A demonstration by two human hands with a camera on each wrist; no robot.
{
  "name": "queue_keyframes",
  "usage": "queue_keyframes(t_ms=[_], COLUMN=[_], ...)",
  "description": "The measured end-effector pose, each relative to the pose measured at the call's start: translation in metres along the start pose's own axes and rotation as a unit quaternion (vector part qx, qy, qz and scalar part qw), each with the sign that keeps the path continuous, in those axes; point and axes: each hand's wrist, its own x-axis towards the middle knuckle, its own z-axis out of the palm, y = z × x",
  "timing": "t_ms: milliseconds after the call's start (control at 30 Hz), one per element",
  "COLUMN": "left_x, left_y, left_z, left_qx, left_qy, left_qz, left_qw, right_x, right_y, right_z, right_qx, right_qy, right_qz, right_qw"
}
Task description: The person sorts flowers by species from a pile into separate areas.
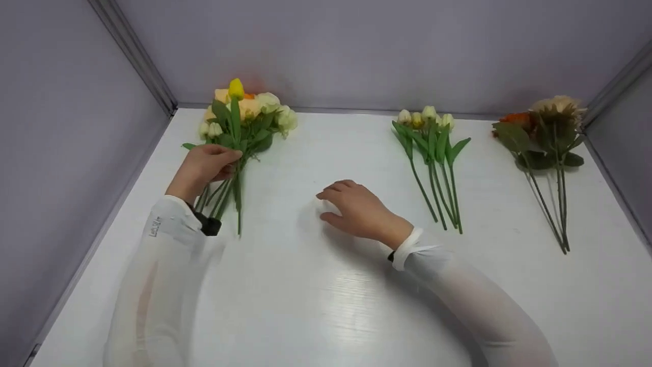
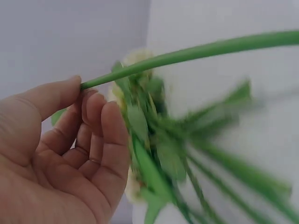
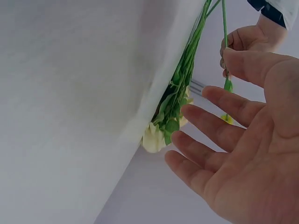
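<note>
My left hand (image 1: 206, 165) pinches the green stem (image 2: 187, 53) of a yellow tulip (image 1: 236, 89) between thumb and fingertips, holding it over a pile of flowers (image 1: 249, 108) at the back left of the table. Cream, peach and white blooms with green leaves make up that pile, and its stems point toward the front. In the right wrist view the yellow tulip hangs apart from the pile. My right hand (image 1: 359, 210) hovers over the middle of the table, fingers spread and holding nothing, nearest to the bare white surface.
Several white and yellow tulips (image 1: 429, 114) lie at the back right of the white table (image 1: 290, 285). Farther right is a bunch with an orange bloom and a large beige bloom (image 1: 558, 107). Grey panels (image 1: 356, 51) close off the back and both sides.
</note>
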Motion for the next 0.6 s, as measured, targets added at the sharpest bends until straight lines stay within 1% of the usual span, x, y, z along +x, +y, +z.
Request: queue_keyframes(t_ms=[167, 300, 433, 533, 600], left_x=[0.001, -0.004, -0.009, -0.014, -0.018], left_y=[0.026, 0.045, 0.063, 0.074, 0.080], left_z=[0.039, 0.078, 0.122, 0.153, 0.172], left_qx=[-0.050, -0.079, -0.126, -0.161, -0.180], left_qy=[-0.017, -0.033, -0.056, -0.075, -0.086], left_qz=[0.044, 0.104, 0.168, 0.201, 0.216], left_qw=[0.9976, 0.9909, 0.9760, 0.9633, 0.9559], right_x=[-0.019, -0.036, -0.056, -0.070, -0.078], right_y=[0.024, 0.041, 0.053, 0.057, 0.058], right_z=[-0.016, -0.032, -0.045, -0.048, -0.047], right_qx=[0.040, 0.077, 0.130, 0.176, 0.205], right_qy=[0.042, 0.085, 0.119, 0.134, 0.135], right_qz=[0.045, 0.084, 0.126, 0.155, 0.170], right_qw=[0.997, 0.990, 0.976, 0.963, 0.954])
